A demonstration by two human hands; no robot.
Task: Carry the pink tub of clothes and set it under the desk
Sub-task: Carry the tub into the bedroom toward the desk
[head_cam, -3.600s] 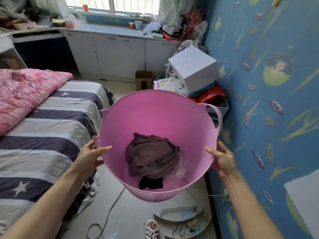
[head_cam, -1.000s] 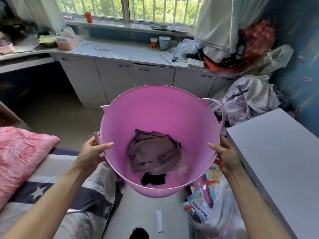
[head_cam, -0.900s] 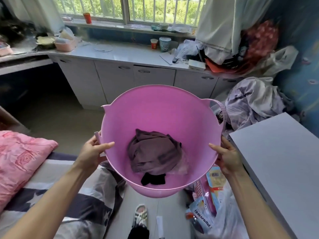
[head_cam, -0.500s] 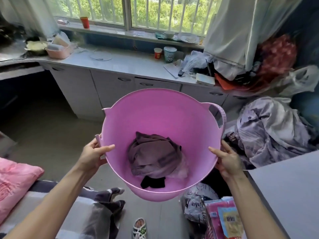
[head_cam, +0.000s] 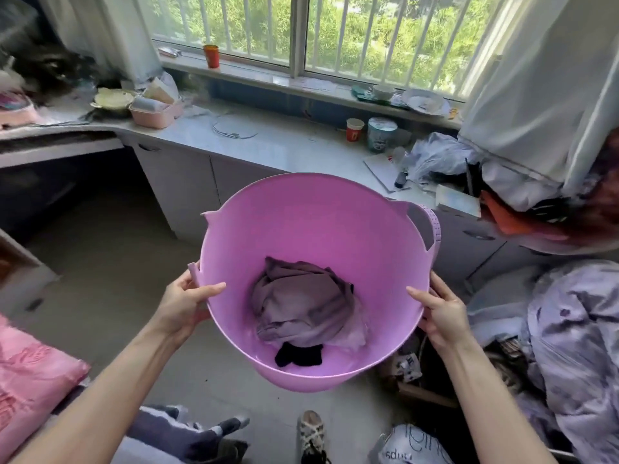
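I hold the pink tub (head_cam: 311,226) in the air at chest height, tilted toward me. My left hand (head_cam: 182,303) grips its left rim, thumb inside. My right hand (head_cam: 443,311) clasps the right rim below the loop handle. In the tub's bottom lie bunched mauve clothes (head_cam: 301,304) and a small black piece (head_cam: 298,354). The desk (head_cam: 63,142) runs along the left, with a dark opening (head_cam: 60,185) beneath it, to the tub's upper left.
White cabinets (head_cam: 187,182) under a cluttered counter (head_cam: 284,142) stand straight ahead below the window. A heap of pale purple bedding (head_cam: 576,346) and bags crowd the right. A pink quilt (head_cam: 30,373) lies at lower left. Bare floor (head_cam: 110,262) leads left toward the desk.
I have walked forward past the bed and white box. The cabinets and window have drawn nearer, and the desk opening now shows at left. Both hands keep their hold on the tub.
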